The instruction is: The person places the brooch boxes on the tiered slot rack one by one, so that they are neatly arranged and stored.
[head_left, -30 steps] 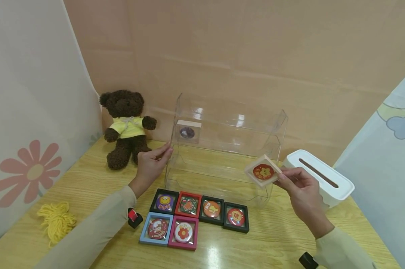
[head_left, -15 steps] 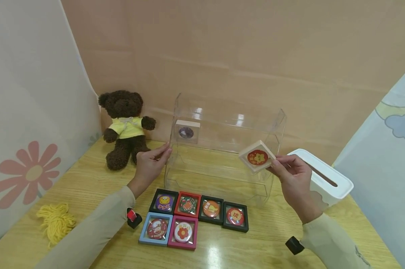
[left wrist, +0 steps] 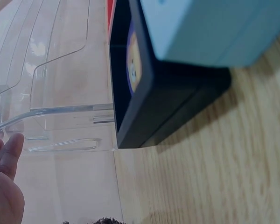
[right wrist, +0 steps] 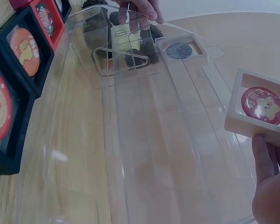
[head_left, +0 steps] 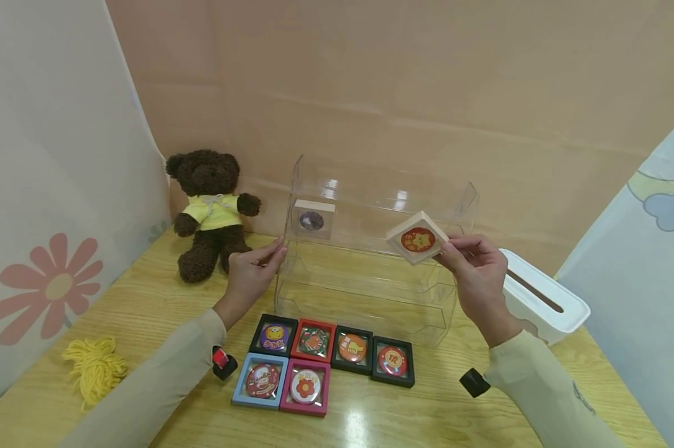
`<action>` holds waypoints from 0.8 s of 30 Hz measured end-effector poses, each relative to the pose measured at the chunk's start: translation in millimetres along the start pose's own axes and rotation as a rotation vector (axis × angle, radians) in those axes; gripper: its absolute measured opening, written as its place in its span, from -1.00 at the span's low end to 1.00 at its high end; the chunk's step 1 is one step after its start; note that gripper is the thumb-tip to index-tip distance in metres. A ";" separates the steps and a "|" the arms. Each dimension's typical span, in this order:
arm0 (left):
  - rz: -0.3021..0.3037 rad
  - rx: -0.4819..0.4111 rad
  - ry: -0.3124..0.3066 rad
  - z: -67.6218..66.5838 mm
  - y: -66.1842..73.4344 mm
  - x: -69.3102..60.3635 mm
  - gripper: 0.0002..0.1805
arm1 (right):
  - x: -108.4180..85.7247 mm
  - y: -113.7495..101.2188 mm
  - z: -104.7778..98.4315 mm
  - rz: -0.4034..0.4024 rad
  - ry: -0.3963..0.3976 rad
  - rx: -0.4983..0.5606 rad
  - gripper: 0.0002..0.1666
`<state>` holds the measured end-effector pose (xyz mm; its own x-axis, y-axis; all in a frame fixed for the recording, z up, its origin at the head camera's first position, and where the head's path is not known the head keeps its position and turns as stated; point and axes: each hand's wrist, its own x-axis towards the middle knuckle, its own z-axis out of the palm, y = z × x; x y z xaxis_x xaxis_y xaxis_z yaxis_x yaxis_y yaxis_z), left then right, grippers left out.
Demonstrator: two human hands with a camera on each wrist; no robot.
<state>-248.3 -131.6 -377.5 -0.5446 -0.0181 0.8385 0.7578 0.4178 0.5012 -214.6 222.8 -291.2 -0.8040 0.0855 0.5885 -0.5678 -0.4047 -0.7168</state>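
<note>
Remotely, I am classifying this site as a tabletop set, screened like a booth; I am not discerning the building type. A creased tan backdrop (head_left: pixel 398 74) is hanging behind a wood-grain table (head_left: pixel 426 414). A flower-printed panel (head_left: pixel 51 137) and a cloud-printed panel (head_left: pixel 669 274) are flanking it. A teddy bear (head_left: pixel 211 213) and yellow yarn (head_left: pixel 94 370) are occupying the table

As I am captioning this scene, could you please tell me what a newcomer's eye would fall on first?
Probably the yellow-shirted teddy bear, left of the clear rack on the table. Next might come the pale framed badge, red with a star, held up by the right hand in front of the rack's right half. Then the six framed badges lying in two rows on the table, nearer the viewer.
</note>
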 end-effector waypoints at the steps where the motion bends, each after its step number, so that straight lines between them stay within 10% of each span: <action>1: -0.001 -0.002 0.000 0.0 0.5 0.1 -0.73 | 1.4 0.5 2.1 0.001 -0.002 -0.006 -0.94; 24: 0.037 -0.002 0.024 0.1 15.7 5.7 -0.74 | 23.9 21.0 35.8 0.000 -0.011 -0.114 -0.90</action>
<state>-239.6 -125.1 -364.9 -0.5072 -0.0244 0.8615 0.7783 0.4163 0.4700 -239.4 183.7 -278.8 -0.8020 0.0750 0.5926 -0.5851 -0.2982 -0.7542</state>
